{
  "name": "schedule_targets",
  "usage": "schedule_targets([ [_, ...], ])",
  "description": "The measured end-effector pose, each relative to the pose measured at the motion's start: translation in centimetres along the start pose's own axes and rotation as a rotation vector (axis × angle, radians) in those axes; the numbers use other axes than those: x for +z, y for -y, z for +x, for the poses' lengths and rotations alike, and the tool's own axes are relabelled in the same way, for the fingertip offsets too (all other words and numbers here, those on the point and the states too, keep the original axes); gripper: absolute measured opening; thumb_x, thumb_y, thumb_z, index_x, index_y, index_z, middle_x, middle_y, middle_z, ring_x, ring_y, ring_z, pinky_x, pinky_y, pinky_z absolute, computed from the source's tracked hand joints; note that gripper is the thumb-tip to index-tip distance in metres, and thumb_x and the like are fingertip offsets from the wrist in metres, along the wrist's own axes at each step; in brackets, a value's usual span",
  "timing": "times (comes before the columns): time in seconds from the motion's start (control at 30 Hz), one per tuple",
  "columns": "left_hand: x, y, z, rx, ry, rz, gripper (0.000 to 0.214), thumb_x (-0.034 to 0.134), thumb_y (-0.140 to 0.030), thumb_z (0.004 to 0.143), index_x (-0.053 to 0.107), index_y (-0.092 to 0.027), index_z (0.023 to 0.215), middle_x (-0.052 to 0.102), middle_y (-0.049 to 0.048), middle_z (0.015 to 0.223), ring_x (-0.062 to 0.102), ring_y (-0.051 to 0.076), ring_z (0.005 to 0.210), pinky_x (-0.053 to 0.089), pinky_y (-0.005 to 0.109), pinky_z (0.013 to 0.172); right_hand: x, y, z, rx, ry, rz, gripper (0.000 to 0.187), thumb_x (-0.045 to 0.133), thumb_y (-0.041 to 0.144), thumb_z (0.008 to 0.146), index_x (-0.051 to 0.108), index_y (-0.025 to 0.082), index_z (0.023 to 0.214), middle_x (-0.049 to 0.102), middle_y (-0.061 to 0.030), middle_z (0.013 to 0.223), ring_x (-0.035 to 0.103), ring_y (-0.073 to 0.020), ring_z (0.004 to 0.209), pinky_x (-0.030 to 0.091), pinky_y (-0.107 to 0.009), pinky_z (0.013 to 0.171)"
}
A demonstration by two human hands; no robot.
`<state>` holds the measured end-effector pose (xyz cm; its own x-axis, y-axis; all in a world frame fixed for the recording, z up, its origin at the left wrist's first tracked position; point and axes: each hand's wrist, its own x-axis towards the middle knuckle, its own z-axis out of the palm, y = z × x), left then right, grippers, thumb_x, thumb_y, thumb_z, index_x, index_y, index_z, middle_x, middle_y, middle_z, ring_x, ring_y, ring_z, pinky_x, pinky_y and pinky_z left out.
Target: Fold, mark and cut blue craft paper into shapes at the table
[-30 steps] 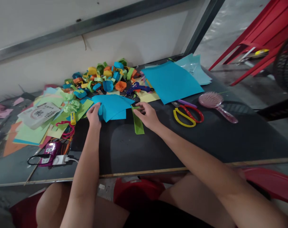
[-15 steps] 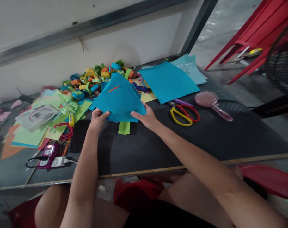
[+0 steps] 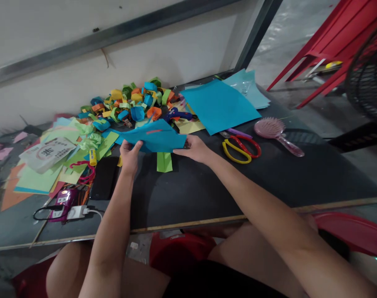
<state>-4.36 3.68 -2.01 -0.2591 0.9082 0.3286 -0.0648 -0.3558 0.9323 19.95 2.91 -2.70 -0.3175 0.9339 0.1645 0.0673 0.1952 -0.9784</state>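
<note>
A folded sheet of blue paper (image 3: 157,138) with a short orange-red streak on it is held above the table between both hands. My left hand (image 3: 130,155) pinches its left end, thumb on the near side. At the right end my right hand (image 3: 197,149) has the paper between thumb and fingers. Below the sheet a strip of green paper (image 3: 164,162) lies on the dark table. Just behind it are a dark blue glue gun (image 3: 179,114) and a pile of folded paper rings (image 3: 137,99) in several colours.
To the right lie flat blue paper (image 3: 221,106), scissors (image 3: 242,150) with red and yellow handles, and a pink hairbrush (image 3: 277,132). On the left are loose coloured papers (image 3: 36,180), a glue stick (image 3: 93,157), a black phone (image 3: 103,180) and a purple device (image 3: 62,205).
The blue paper has gone from a tall pointed shape to a low, flatter one, its top coming down. More of the paper rings and the glue gun now show behind it.
</note>
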Motion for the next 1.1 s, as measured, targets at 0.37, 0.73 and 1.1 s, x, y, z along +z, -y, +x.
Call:
schedule_targets([
  [0.37, 0.9, 0.0, -1.2, 0.059, 0.137, 0.201, 0.059, 0.079, -0.054, 0.069, 0.062, -0.024, 0.117, 0.064, 0.0061, 0.108, 0.060, 0.023, 0.112, 0.046, 0.033, 0.099, 1.7, 0.0, -0.4, -0.028, -0.126, 0.039, 0.057, 0.075, 0.056, 0.072, 0.065, 0.021, 0.116, 0.070, -0.0108, 0.119, 0.065, -0.0333, 0.110, 0.054, -0.055, 0.095],
  [0.73, 2.1, 0.6, -1.3, -0.141, 0.046, -0.050, 0.048, 0.078, -0.063, 0.064, 0.071, -0.022, 0.088, 0.073, 0.0042, 0.095, 0.067, 0.021, 0.094, 0.054, 0.034, 0.086, 1.1, 0.4, -0.6, -0.089, -0.153, 0.017, 0.058, 0.074, 0.055, 0.073, 0.062, 0.025, 0.120, 0.067, -0.0109, 0.124, 0.062, -0.0340, 0.116, 0.053, -0.057, 0.098],
  [1.1, 2.3, 0.2, -1.9, 0.061, 0.100, 0.101, 0.041, 0.075, -0.056, 0.072, 0.067, -0.023, 0.096, 0.068, 0.0025, 0.091, 0.064, 0.016, 0.084, 0.052, 0.028, 0.076, 0.5, 0.4, -0.6, -0.099, -0.337, -0.114, 0.040, 0.073, 0.059, 0.071, 0.069, 0.025, 0.092, 0.074, -0.0079, 0.098, 0.067, -0.0365, 0.101, 0.054, -0.060, 0.092],
])
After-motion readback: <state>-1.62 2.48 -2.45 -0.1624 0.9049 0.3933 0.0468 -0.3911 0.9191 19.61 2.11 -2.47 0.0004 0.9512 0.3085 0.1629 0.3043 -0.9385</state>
